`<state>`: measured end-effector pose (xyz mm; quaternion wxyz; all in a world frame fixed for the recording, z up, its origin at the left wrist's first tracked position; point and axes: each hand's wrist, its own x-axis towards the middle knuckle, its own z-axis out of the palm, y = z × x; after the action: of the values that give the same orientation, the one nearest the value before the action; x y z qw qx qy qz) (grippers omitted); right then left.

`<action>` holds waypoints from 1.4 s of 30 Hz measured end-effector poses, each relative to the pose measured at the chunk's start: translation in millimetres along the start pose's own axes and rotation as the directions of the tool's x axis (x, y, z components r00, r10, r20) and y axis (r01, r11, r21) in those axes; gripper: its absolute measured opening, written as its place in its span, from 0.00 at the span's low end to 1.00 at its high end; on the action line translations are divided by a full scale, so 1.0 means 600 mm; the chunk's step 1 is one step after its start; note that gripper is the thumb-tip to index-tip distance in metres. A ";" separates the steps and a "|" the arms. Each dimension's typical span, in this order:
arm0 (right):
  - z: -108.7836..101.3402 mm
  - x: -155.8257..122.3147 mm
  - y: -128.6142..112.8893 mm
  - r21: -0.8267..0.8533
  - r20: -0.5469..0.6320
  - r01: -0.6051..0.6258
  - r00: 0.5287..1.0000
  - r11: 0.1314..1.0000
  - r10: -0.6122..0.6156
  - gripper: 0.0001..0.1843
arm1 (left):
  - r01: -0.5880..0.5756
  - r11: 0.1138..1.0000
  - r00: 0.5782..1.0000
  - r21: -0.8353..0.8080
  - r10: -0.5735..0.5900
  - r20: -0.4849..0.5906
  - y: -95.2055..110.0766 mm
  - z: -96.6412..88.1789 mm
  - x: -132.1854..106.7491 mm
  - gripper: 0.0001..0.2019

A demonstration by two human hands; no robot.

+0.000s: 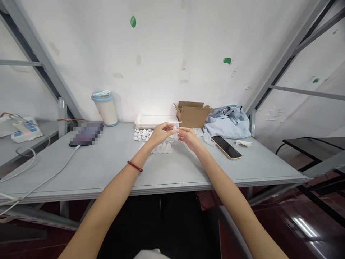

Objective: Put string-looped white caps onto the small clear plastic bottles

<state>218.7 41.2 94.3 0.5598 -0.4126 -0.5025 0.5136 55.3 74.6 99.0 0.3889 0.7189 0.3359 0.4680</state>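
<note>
My left hand (159, 133) and my right hand (188, 137) meet above the middle of the grey table (107, 169). Both pinch one small clear plastic bottle (175, 132) between their fingertips. A short row of similar small bottles (162, 148) lies on the table just below my hands. A heap of small white caps (142, 134) sits left of my left hand. A red bead bracelet (134, 166) is on my left wrist.
A stack of white trays (156, 121) and an open cardboard box (192, 113) stand at the back. A light blue cloth (228, 122), a phone (226, 146), a tablet with cable (86, 133), a white cup with a blue lid (105, 108) and a power strip (23, 130) lie around.
</note>
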 end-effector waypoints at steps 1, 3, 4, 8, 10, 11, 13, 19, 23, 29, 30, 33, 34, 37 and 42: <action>-0.001 0.001 0.000 0.031 -0.004 -0.017 1.000 0.999 0.017 0.15 | -0.013 0.999 1.000 0.030 0.012 0.022 0.001 0.000 -0.001 0.18; -0.003 0.003 0.000 0.082 -0.018 -0.048 0.999 0.996 0.049 0.15 | -0.022 0.996 0.997 0.085 0.016 0.070 0.003 0.000 -0.004 0.23; -0.004 0.004 0.001 0.102 -0.025 -0.059 0.998 0.993 0.062 0.15 | -0.023 0.993 0.996 0.112 0.012 0.093 0.003 0.000 -0.005 0.26; -0.006 0.005 0.001 0.152 -0.017 -0.069 0.997 0.986 0.073 0.13 | -0.074 0.970 0.990 0.230 0.044 0.135 0.000 0.003 -0.007 0.31; -0.006 0.005 0.001 0.157 -0.004 -0.070 0.997 0.985 0.071 0.12 | -0.128 0.951 0.988 0.281 0.098 0.120 -0.004 0.007 -0.007 0.31; -0.006 0.004 0.001 0.154 -0.002 -0.072 0.997 0.985 0.073 0.12 | -0.156 0.941 0.986 0.301 0.130 0.106 -0.006 0.008 -0.006 0.31; -0.006 0.004 0.000 0.147 0.003 -0.072 0.997 0.987 0.073 0.10 | -0.204 0.921 0.979 0.331 0.185 0.088 -0.009 0.012 -0.005 0.28; -0.008 0.006 0.001 0.120 0.000 -0.089 0.996 0.989 0.090 0.09 | -0.252 0.899 0.968 0.357 0.236 0.089 -0.015 0.016 -0.003 0.24; -0.010 0.008 0.004 0.067 -0.001 -0.090 0.996 0.994 0.090 0.10 | -0.282 0.880 0.959 0.381 0.263 0.103 -0.014 0.016 -0.004 0.20; -0.006 0.003 0.004 -0.004 -0.013 -0.083 0.996 0.997 0.083 0.16 | -0.355 0.835 0.935 0.421 0.323 0.148 -0.019 0.015 -0.005 0.18; -0.006 0.002 0.003 -0.016 -0.020 -0.080 0.997 0.997 0.080 0.17 | -0.367 0.826 0.930 0.427 0.332 0.157 -0.020 0.015 -0.006 0.18; -0.004 0.001 0.001 -0.062 -0.031 -0.078 0.997 0.995 0.076 0.16 | -0.393 0.788 0.919 0.473 0.355 0.171 -0.018 0.017 -0.009 0.19; -0.004 0.000 0.000 -0.077 -0.036 -0.080 0.996 0.994 0.077 0.14 | -0.399 0.771 0.916 0.497 0.362 0.174 -0.016 0.017 -0.010 0.21; -0.003 -0.001 -0.004 -0.123 -0.066 -0.101 0.993 0.987 0.093 0.11 | -0.407 0.729 0.911 0.550 0.368 0.188 -0.010 0.019 -0.013 0.24; 0.001 -0.003 -0.005 -0.202 -0.089 -0.139 0.988 0.969 0.124 0.09 | -0.448 0.710 0.894 0.543 0.356 0.272 -0.010 0.020 -0.013 0.21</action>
<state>218.8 39.0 97.3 0.4970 -0.5204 -0.5034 0.4782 63.1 68.1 87.5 0.0568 0.8917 0.2703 0.3585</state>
